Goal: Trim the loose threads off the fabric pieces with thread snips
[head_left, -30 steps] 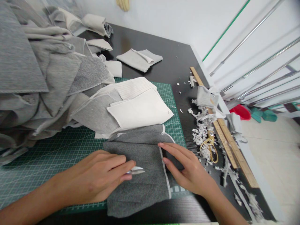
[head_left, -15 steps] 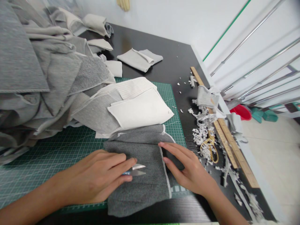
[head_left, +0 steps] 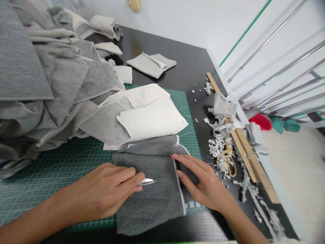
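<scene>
Dark grey cloth (head_left: 154, 206) lower centre of frame, partly over green mat (head_left: 98, 154). Left hand (head_left: 109, 191): fingers clenched round snips (head_left: 148, 182), blades over cloth. Right hand (head_left: 203, 181): fingers parted, gripping nothing, tips at cloth's right edge.

Small silvery scissors (head_left: 148, 182), gripped in the left hand (head_left: 109, 191), showing only slim pointed blades past the fingertips, close together and aimed toward the right hand (head_left: 203, 181). Directly below the blades, dark grey cloth (head_left: 157, 203), spread between both hands, mostly flat but lightly creased, edged in white stitching (head_left: 181, 193) at the right fingertips and reaching nearer the body than either hand.
</scene>
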`<state>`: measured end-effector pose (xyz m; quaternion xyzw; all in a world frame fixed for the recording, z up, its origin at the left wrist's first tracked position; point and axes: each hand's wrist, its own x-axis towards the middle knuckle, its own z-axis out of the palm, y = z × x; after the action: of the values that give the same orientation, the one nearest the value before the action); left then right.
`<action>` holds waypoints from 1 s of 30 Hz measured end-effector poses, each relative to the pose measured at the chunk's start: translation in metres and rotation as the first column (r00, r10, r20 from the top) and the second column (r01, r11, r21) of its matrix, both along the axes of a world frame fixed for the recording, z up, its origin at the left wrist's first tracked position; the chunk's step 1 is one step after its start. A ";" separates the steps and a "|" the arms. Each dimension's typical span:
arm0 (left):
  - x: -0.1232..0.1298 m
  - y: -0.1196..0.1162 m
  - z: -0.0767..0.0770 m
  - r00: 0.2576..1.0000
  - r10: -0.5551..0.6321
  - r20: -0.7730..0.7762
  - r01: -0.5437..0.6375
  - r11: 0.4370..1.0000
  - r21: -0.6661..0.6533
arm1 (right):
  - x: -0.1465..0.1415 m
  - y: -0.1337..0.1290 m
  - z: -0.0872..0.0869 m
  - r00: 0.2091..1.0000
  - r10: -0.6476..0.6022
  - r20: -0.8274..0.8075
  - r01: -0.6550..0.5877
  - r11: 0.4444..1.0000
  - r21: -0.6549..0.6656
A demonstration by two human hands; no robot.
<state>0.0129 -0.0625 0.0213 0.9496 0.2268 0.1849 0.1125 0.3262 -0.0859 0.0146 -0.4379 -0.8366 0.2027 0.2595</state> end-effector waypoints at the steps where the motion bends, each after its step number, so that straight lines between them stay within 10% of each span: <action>1: 0.000 0.000 0.001 1.000 -0.007 -0.009 0.007 1.000 -0.001 | 0.000 0.000 0.000 1.000 -0.001 0.002 0.001 1.000 -0.001; 30: 0.039 -0.008 0.025 0.978 -0.062 -0.197 0.056 0.998 -0.034 | 0.004 0.001 0.001 0.990 -0.069 -0.120 0.065 0.997 -0.039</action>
<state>0.0519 -0.0710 0.0467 0.9679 0.2111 0.0828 0.1081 0.3303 -0.0847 0.0152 -0.4570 -0.8006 0.2346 0.3085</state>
